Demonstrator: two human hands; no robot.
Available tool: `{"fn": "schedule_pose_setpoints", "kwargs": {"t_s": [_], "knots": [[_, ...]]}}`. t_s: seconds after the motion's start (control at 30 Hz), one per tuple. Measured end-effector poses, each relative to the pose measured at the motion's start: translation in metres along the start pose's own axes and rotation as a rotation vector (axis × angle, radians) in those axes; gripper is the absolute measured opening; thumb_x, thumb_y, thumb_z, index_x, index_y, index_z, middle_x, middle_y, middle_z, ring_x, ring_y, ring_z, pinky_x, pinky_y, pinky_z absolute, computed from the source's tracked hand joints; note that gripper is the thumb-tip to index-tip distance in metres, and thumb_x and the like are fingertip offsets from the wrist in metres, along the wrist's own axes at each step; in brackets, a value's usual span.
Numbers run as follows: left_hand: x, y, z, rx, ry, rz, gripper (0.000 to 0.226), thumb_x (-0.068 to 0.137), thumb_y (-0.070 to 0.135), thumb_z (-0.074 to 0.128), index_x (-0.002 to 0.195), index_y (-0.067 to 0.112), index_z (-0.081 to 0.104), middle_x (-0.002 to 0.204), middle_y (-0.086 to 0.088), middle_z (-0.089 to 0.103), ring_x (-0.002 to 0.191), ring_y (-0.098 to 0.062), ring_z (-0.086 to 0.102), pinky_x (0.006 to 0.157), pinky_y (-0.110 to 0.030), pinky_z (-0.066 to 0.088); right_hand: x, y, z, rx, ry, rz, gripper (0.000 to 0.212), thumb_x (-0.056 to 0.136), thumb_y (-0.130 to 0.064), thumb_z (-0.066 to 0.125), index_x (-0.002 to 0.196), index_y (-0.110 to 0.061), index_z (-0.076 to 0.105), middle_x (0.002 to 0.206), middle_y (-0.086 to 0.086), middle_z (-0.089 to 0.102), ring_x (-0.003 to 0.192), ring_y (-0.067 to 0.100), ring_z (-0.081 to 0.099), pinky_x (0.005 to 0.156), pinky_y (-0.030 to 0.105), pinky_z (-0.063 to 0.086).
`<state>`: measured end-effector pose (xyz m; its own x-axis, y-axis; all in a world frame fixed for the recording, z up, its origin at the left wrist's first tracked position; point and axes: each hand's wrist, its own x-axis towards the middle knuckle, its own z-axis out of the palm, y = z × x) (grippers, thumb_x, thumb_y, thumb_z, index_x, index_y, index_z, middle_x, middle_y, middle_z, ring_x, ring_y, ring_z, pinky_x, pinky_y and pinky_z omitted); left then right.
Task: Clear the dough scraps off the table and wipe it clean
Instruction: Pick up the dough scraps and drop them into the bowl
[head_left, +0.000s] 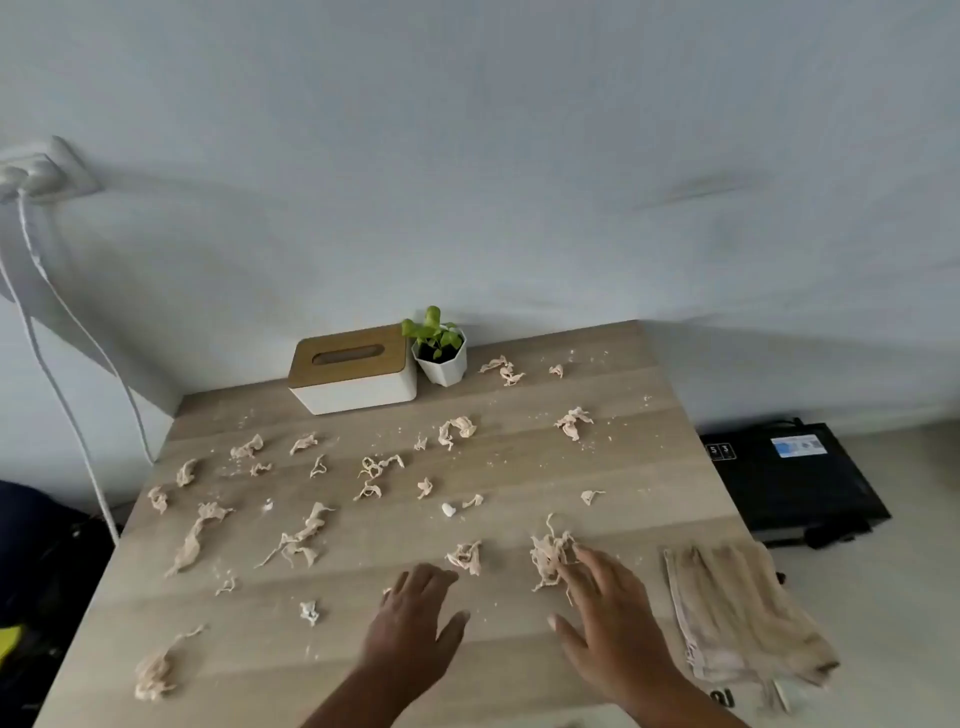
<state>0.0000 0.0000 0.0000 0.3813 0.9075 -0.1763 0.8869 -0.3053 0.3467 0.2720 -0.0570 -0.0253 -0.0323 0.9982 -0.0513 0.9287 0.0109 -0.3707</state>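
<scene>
The right hand is spread wide, palm down, fingertips touching a stringy dough clump at its 11 o'clock; the left hand hovers open and empty, fingers toward a smaller scrap at 1 o'clock; a folded cloth, long axis running 11 to 5 o'clock, lies at the table's right edge.

Two bare hands and forearms, entering from the lower edge of the head view. Left hand: no ring, no watch, no glove; five fingers visible, thumb on the inner side, knuckles faintly ridged. Right hand: likewise unadorned, nails short and pale at the tips, slightly blurred. Both wrists uncovered, no bracelet or band. Forearms bare as far as the frame shows, no sleeve or cuff anywhere in sight. No markings, tattoos or bandages discernible at this sharpness. Nothing further of the body in view.
</scene>
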Motion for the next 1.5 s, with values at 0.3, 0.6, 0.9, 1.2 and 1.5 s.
{"fn": "schedule_pose_setpoints", "kwargs": {"t_s": [0.3, 0.6, 0.9, 1.2, 1.5], "knots": [[0.035, -0.012, 0.013, 0.146, -0.019, 0.088, 0.056, 0.086, 0.050, 0.067, 0.134, 0.023, 0.062, 0.122, 0.001, 0.060, 0.109, -0.027, 0.061, 0.090, -0.043, 0.054, 0.019, 0.012, 0.016, -0.101, -0.129, -0.016, 0.083, 0.092, -0.070, 0.046, 0.163, -0.031, 0.027, 0.171, 0.004, 0.021, 0.155, 0.033, 0.027, 0.123, 0.057, 0.025], [0.070, -0.028, 0.020, 0.297, 0.004, 0.282, 0.059, 0.078, 0.056, 0.076, 0.126, 0.023, 0.067, 0.116, -0.002, 0.063, 0.096, -0.026, 0.065, 0.075, -0.041, 0.058, 0.038, 0.003, 0.041, -0.158, -0.161, 0.028, 0.085, 0.091, -0.073, 0.047, 0.162, -0.032, 0.025, 0.169, 0.007, 0.028, 0.150, 0.037, 0.034, 0.115, 0.056, 0.036], [0.093, -0.038, 0.028, 0.280, -0.048, 0.409, 0.020, 0.086, 0.024, 0.075, 0.105, 0.026, 0.068, 0.107, -0.001, 0.062, 0.090, -0.025, 0.061, 0.078, -0.036, 0.057, 0.047, -0.007, 0.067, -0.177, 0.136, 0.014, 0.037, 0.098, -0.033, 0.055, 0.131, -0.022, 0.067, 0.148, 0.001, 0.056, 0.120, 0.028, 0.057, 0.087, 0.043, 0.046], [0.107, -0.046, 0.028, 0.250, -0.031, 0.552, 0.021, 0.080, 0.005, 0.055, 0.094, 0.016, 0.066, 0.093, -0.004, 0.059, 0.078, -0.025, 0.061, 0.071, -0.036, 0.058, 0.059, -0.013, 0.074, -0.089, 0.213, 0.084, 0.043, 0.062, 0.004, 0.081, 0.102, -0.010, 0.074, 0.101, 0.010, 0.067, 0.083, 0.032, 0.065, 0.073, 0.042, 0.057], [0.109, -0.046, 0.005, 0.085, -0.103, 0.554, 0.008, 0.076, 0.007, 0.067, 0.082, 0.011, 0.062, 0.086, -0.009, 0.057, 0.073, -0.030, 0.059, 0.062, -0.040, 0.058, 0.080, -0.021, 0.055, -0.145, 0.248, 0.076, 0.022, 0.091, -0.023, 0.067, 0.073, -0.013, 0.063, 0.068, 0.005, 0.059, 0.056, 0.028, 0.060, 0.052, 0.033, 0.050]]}}
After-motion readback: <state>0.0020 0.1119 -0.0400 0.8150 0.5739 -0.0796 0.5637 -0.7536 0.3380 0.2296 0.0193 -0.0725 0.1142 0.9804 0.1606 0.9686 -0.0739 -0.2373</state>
